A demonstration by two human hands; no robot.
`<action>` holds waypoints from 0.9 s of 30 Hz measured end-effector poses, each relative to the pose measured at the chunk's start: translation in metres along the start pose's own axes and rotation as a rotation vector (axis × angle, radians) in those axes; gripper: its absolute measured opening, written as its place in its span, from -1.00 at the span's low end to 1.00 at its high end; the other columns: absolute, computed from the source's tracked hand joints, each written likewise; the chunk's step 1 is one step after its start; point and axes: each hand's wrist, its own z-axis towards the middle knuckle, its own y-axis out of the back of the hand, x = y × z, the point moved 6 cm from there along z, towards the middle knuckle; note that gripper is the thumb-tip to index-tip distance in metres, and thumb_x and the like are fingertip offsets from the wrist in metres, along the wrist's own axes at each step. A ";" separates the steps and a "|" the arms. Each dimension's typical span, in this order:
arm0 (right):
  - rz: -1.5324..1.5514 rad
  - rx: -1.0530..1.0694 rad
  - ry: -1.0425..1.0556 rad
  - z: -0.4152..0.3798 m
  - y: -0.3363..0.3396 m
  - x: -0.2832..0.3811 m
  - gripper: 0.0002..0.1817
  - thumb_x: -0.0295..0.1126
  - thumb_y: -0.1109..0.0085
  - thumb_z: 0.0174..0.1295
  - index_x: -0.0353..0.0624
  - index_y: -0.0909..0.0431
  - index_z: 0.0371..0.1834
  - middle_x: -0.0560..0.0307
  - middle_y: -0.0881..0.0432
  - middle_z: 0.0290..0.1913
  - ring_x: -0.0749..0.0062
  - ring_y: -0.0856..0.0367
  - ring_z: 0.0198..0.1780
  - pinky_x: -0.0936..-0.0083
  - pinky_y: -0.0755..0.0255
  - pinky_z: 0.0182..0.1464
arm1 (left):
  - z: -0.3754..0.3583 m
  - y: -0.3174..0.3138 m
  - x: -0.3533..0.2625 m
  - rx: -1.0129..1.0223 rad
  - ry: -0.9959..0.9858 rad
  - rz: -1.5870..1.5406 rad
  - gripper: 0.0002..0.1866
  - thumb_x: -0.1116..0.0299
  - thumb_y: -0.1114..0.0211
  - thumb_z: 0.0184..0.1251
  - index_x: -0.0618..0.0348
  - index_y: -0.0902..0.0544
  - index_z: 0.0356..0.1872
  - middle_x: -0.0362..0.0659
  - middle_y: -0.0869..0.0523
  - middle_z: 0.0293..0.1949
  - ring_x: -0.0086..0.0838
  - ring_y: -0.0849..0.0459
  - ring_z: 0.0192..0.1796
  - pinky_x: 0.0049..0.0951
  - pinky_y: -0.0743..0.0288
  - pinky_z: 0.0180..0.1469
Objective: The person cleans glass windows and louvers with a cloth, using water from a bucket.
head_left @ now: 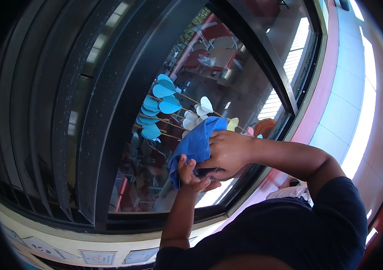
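Note:
A blue cloth (197, 143) is bunched in front of a dark-framed window pane. My right hand (229, 150) reaches in from the right and grips the cloth, its back toward me and some fingertips hidden by the folds. From below, my left hand (191, 173) holds the lower edge of the cloth, fingertips pressed on the fabric. The two hands are close together, and the fingers of my left hand overlap the underside of my right. Strings of blue paper hearts (170, 104) and white paper hearts (205, 105) show just beyond the cloth.
Dark louvre slats (65, 112) stand left of the pane. A black frame bar (263, 54) runs down its right side. Red chairs (216, 30) show through the glass. Framed papers (98, 257) line the pale wall below. A tiled floor (342, 103) stretches along the right.

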 end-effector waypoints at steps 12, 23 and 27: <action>-0.356 -0.287 -0.304 -0.033 -0.004 -0.026 -0.77 -0.30 -0.28 0.05 -0.08 -0.71 -0.22 0.11 -0.59 0.25 0.22 -0.31 0.53 -0.32 0.24 0.59 | 0.005 -0.038 -0.015 0.548 -0.278 0.130 -0.81 0.31 -0.41 0.23 -0.13 -0.71 -0.13 -0.19 -0.65 -0.04 -0.29 -0.63 0.14 -0.07 -0.40 0.41; -0.163 -0.768 -0.504 -0.067 0.076 -0.032 -0.77 -0.55 -0.20 0.07 -0.02 -0.72 -0.22 0.24 -0.73 -0.28 0.38 -0.72 -0.15 0.03 -0.22 0.40 | 0.113 -0.076 0.049 0.634 0.168 0.346 -0.37 0.52 -0.19 0.25 0.38 -0.34 0.39 0.24 -0.54 0.27 0.14 -0.51 0.31 -0.03 -0.33 0.38; -0.226 -0.993 -0.649 -0.097 0.075 -0.037 -0.81 -0.58 -0.21 0.16 -0.13 -0.69 -0.18 0.17 -0.74 -0.29 0.26 -0.69 -0.21 0.18 -0.35 0.25 | 0.180 -0.138 0.061 0.630 -0.038 0.429 -0.28 0.48 -0.18 0.25 0.35 -0.24 0.48 0.29 -0.46 0.35 0.11 -0.46 0.37 -0.06 -0.31 0.41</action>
